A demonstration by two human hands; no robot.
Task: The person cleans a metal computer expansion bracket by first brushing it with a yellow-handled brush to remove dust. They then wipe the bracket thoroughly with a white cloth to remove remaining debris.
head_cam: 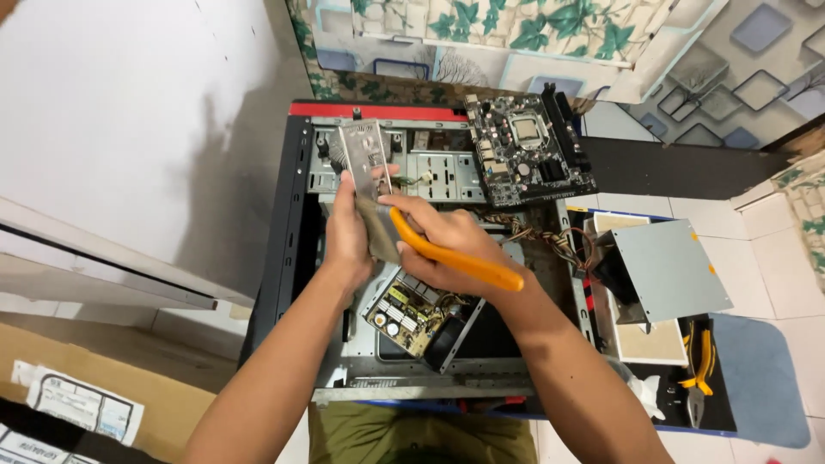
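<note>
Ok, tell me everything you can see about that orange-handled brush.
The brush has a long, smooth, slightly curved orange handle that looks like plastic. It lies slanted, its free end pointing lower right and its head against the thin metal plate. The bristles look dusty and are partly hidden. The right hand grips the handle, the left hand holds the plate, both above the open computer case.
</note>
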